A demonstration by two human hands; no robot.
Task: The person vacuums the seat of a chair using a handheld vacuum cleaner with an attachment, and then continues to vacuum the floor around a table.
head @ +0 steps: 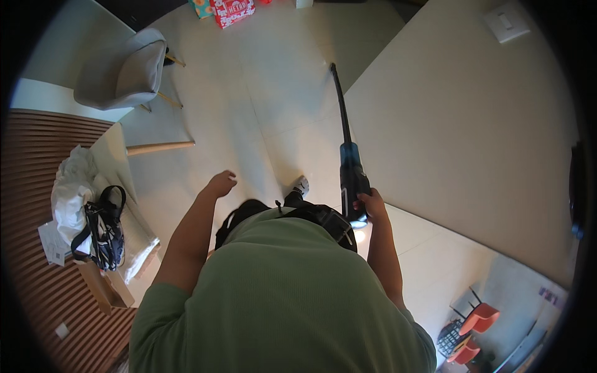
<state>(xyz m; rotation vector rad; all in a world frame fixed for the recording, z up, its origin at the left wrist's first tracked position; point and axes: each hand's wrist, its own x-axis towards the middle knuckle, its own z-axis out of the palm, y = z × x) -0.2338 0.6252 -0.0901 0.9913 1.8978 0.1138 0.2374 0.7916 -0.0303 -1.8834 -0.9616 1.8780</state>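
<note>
My right hand (371,203) grips the handle of what looks like a handheld vacuum cleaner (350,182), with a black body and a dark blue section. Its long, thin black nozzle (343,112) points away from me, beside the corner of a pale wall (447,121). The tip of the nozzle appears over the tiled floor (261,107); whether it touches is unclear. My left hand (221,184) hangs free at my side, fingers loosely curled and nothing in it.
Left of me, a table (111,144) bears a white plastic bag (72,200), a black patterned bag (105,228) and a cardboard box (107,293). A grey chair (126,74) stands beyond it. Shopping bags (232,11) sit far ahead; orange chairs (479,319) are behind on the right.
</note>
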